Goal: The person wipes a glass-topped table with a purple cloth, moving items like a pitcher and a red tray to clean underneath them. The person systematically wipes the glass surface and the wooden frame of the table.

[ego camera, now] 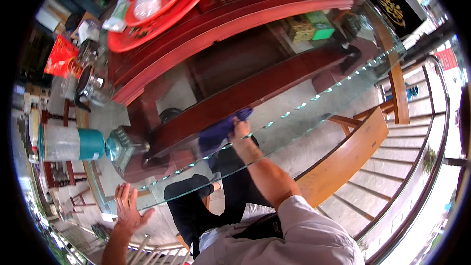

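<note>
My right hand grips a dark blue cloth and presses it on the glass tabletop near its front edge. The cloth is bunched at my fingers and spreads out to their left. At the lower left, my left hand is held with its fingers apart at the glass edge and holds nothing; whether it touches the glass I cannot tell. Through the glass show a dark red wooden frame and my legs in black trousers.
Red trays with a plastic-wrapped stack lie on the red wooden tea tray. A glass pot, a red packet and a teal-and-clear container stand at the left. A wooden bench and metal railing are at the right.
</note>
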Demonstrator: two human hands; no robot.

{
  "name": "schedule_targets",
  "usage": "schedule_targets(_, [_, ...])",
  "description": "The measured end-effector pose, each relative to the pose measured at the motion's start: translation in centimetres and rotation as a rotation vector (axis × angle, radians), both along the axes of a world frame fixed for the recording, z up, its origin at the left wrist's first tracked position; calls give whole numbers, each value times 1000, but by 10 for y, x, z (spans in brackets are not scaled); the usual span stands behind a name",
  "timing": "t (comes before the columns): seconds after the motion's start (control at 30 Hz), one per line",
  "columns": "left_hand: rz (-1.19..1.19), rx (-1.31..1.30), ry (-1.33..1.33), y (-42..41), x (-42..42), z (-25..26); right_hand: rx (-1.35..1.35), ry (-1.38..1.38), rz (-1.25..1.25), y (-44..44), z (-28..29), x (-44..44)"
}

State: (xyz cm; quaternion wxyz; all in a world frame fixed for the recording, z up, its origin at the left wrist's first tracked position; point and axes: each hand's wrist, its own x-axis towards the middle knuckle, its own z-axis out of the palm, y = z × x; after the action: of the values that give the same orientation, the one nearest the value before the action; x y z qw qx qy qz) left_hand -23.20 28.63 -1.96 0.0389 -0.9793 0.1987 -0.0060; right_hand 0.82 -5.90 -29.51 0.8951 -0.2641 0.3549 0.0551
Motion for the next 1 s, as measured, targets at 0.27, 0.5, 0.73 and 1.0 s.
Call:
schedule_targets(0.27, [-302,-265,21,-194,125,26,-302,-393,-371,-208,5,102])
schedule_targets(0.5, [-360,-236,55,-359,245,12,-694,-99,76,-156,41,62])
schedule_targets(0.73, [-364,-102,106,-380,247,12,-724,-189,-285,-200,-4,98])
schedule_targets(1.0, [-322,-86,146,-371,247,11,-945,-145,-438,-342,-21,192])
